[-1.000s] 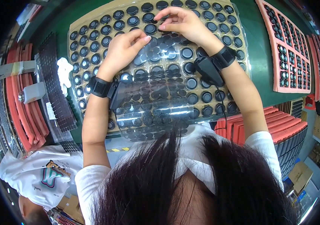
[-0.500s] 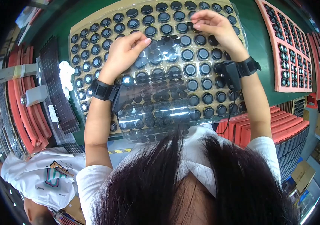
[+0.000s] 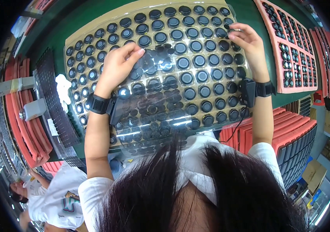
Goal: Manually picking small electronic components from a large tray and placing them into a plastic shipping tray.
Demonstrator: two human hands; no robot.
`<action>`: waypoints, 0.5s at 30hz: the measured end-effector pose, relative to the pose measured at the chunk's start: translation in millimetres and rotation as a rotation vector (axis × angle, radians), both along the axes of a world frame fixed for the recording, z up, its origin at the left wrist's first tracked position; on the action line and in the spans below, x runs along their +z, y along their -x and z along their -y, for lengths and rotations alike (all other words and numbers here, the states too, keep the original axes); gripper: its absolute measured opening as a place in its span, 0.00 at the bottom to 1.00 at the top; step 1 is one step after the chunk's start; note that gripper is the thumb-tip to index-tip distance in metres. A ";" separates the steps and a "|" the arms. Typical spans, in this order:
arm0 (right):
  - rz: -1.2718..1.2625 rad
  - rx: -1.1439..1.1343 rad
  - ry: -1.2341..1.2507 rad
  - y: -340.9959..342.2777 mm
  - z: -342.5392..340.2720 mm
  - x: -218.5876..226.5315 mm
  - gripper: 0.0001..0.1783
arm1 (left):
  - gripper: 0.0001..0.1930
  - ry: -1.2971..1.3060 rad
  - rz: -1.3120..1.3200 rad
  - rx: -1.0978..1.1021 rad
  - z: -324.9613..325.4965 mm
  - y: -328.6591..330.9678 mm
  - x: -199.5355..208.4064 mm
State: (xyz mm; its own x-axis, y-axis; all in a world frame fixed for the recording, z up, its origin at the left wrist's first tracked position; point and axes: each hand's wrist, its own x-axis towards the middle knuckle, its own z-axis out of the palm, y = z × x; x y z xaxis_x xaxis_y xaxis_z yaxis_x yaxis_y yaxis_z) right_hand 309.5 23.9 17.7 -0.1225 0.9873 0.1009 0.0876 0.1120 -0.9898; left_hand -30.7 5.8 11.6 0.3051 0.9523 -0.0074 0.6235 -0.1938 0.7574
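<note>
Honestly, the risk begins closest to me: my hair (image 3: 145, 181) hangs over the near edge of the clear sheet (image 3: 153, 124), and a strand could brush it or stick to it. The sheet, dotted with dark discs, lies loosely curved over the tray (image 3: 126, 13) of black round parts; since its near end bows up, a bump from my body could shift it. The thin cable (image 3: 237, 127) below my right wrist unit (image 3: 247, 92) runs out over the tray's near edge, so a quick pull of that arm could snag it and jog the whole layout.

Further up, my left hand (image 3: 120, 63) pinches the sheet's far edge between thumb and forefinger. If that grip loosened, the sheet could slide or flop onto the parts; if I tugged, it could drag some askew. My right hand (image 3: 252, 44) is curled at the tray's right side, thumb and forefinger close together beside the outer parts. I can't tell whether they pinch a disc; careless fingertips could tilt a part or set a disc off-centre.

Beyond, a pink tray (image 3: 281, 86) sits on the green bench (image 3: 244, 13), where a wide elbow swing could knock it.
</note>
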 end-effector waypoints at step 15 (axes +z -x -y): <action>0.054 0.072 -0.002 4.9 -26.5 1.0 0.13 | 0.10 -0.009 0.054 -0.001 0.3 4.5 -6.8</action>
State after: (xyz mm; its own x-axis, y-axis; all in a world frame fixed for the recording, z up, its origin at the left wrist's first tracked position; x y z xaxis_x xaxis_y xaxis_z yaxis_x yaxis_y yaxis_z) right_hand 304.6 50.4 18.7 -0.1988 0.9755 0.0941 0.1322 0.1218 -0.9837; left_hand -35.2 5.5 4.8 0.3059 0.9519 0.0182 0.5814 -0.2019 0.7882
